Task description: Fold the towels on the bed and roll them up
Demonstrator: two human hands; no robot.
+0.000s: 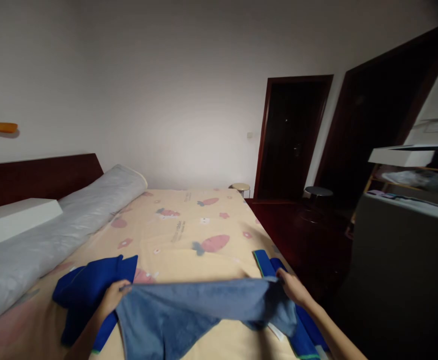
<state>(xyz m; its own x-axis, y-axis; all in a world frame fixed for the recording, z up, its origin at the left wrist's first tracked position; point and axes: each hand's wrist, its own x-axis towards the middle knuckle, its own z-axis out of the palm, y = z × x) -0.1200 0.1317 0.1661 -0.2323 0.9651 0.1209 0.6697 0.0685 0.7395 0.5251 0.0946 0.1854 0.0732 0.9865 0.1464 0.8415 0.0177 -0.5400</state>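
A grey-blue garment (196,305) is stretched between my two hands above the bed, its upper edge nearly straight and its lower part hanging down. My left hand (114,296) pinches its left corner. At the other end, my right hand (291,286) grips the right corner. Bright blue cloth (87,282) lies loosely on the bed beside and behind my left hand. More blue cloth (264,262), in narrow strips with green edging, lies under and beyond my right hand. A small white tag (276,331) shows below the garment near its right end.
A patterned yellow sheet (189,215) covers the bed. Along the left lie a long grey roll (91,210) and a white box (20,217). Beyond the bed's right edge are two stools (240,187), (318,192), dark doors (296,140) and a loaded shelf (402,157).
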